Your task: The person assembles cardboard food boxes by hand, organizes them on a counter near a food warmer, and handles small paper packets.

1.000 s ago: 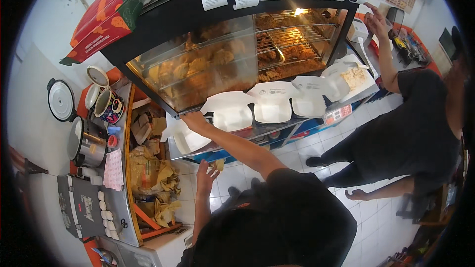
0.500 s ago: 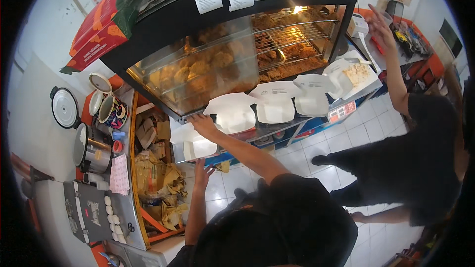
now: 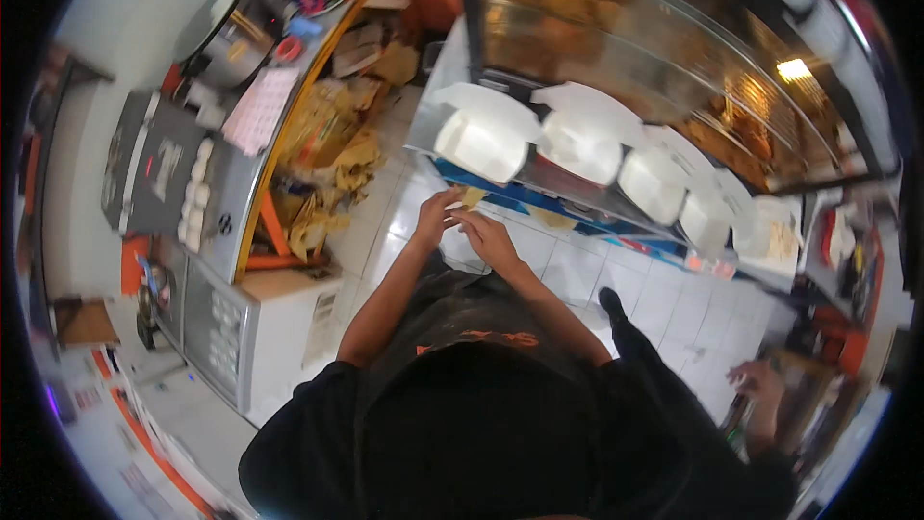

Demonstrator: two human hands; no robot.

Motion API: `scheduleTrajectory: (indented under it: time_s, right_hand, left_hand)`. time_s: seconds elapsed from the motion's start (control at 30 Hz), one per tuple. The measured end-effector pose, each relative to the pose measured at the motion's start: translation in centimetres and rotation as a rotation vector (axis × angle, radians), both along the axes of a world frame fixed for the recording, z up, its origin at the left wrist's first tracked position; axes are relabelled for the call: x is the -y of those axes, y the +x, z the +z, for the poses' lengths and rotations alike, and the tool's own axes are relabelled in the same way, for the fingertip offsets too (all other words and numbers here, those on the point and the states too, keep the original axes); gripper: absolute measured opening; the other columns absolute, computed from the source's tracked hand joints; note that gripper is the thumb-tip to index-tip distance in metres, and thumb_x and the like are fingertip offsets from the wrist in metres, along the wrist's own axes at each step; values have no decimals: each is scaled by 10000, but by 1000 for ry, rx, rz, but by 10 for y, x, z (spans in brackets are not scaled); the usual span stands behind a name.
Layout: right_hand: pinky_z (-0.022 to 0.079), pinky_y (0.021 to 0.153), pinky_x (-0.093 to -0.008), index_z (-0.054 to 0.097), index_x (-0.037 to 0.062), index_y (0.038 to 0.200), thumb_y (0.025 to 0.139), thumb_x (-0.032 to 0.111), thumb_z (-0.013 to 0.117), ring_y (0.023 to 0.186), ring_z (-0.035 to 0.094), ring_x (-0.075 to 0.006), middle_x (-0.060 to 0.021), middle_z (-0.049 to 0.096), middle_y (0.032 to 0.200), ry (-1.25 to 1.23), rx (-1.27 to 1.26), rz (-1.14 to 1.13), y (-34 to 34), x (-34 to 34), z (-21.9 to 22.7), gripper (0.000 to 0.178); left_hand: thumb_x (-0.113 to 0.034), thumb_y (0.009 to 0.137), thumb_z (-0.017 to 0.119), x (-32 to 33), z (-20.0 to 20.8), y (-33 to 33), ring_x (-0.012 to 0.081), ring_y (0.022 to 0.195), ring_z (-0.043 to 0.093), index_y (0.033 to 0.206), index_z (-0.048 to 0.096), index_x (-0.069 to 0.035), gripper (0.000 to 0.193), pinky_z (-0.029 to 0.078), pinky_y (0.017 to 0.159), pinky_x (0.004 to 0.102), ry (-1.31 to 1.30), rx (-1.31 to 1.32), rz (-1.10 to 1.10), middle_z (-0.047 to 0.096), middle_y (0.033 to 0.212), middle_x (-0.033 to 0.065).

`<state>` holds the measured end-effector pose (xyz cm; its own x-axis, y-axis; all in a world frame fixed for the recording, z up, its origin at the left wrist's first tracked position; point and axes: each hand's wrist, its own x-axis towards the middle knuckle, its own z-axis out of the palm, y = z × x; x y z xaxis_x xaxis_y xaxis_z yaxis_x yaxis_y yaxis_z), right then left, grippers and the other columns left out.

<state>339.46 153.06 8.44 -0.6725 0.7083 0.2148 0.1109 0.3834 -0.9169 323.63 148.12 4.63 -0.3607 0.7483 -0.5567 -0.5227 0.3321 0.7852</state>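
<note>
My left hand point(image 3: 438, 219) and my right hand point(image 3: 489, 239) meet in front of my body, below the counter's left front edge. Both have bent fingers, and their fingertips come together. Anything between them is too small or hidden to make out. A yellowish scrap point(image 3: 473, 196) shows just beyond the fingers; whether they touch it I cannot tell. The nearest open white paper food box point(image 3: 481, 146) stands on the counter above my hands, apart from them. Beside it a second open box point(image 3: 581, 146) and several more run to the right along the glass display warmer point(image 3: 616, 29) of fried food.
On the left, a steel-topped table point(image 3: 223, 207) bears a large pot point(image 3: 231, 48), a pink-patterned paper stack point(image 3: 262, 111) and a grey case point(image 3: 144, 169). Crumpled brown paper point(image 3: 327, 149) fills the space beneath it. At right, another person's hand point(image 3: 756, 383) and dark-clad leg point(image 3: 640, 347) are close.
My hands have left the leftmost box and drawn back together before my body. My view has turned and tilted down. The other person's raised arm has dropped away from the warmer.
</note>
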Motion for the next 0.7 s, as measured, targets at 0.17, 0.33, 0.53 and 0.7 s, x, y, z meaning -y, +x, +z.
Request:
scheduleTrajectory:
  time_s: [0.17,0.33,0.53,0.7]
  right_hand:
    - [496,568,-316,730,61,994,915,113,681,595,652,-126,-117,706,734,-120,22,119,-62,12,-49,106]
    - [458,533,-310,740,66,941,869,147,727,543,615,-167,-98,691,689,91,369,69,-136,-12,-59,109]
    - [461,563,-344,710,-6,945,1000,312,581,583,607,-189,-139,670,706,-145,279,-3,-288,5,-99,348]
    - [469,588,-340,713,-18,885,995,389,572,630,628,-178,-140,675,694,-94,506,538,-463,71,-95,445]
  left_hand:
    - [-338,1043,481,42,-7,-69,247,807,706,916,589,-14,364,579,701,361,-36,48,217,712,984,173]
    - [-361,1050,477,113,-45,-171,206,805,696,992,612,-39,354,569,695,328,29,45,477,715,980,137]
    - [-409,1027,519,229,-36,-318,171,568,610,715,619,-47,489,470,534,292,-156,-63,575,654,660,91]
    - [-340,1029,510,370,-27,-360,127,634,615,951,635,-53,323,488,564,267,-204,-147,915,677,810,57]
